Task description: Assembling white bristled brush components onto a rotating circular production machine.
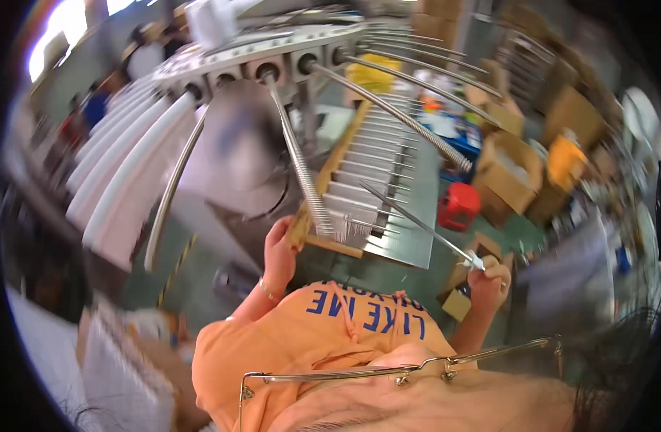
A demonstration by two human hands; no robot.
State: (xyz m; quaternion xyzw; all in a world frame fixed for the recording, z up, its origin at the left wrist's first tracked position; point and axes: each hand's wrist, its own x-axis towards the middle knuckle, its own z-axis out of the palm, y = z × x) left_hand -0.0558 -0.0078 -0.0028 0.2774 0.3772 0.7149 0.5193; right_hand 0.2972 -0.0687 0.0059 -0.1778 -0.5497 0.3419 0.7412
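My right hand [490, 282] is closed around the white end of a thin metal rod [437, 236]. The rod slants up and to the left, its far tip over a rack. My left hand [278, 248] grips the near left corner of that rack's wooden frame [329, 245]. Rows of slim metal rods [370, 160] lie across the rack. Just above my left hand, a coil-wrapped rod [296, 155] hangs from a machine rail [273, 45]; its lower end overlaps the rack in view.
More bare or coiled rods [409, 115] jut from the rail to the right. White-sleeved rods [129, 173] fan out at left. A red stool [459, 206] and open cardboard boxes [509, 169] stand to the right. A yellow bundle [374, 73] lies beyond the rack.
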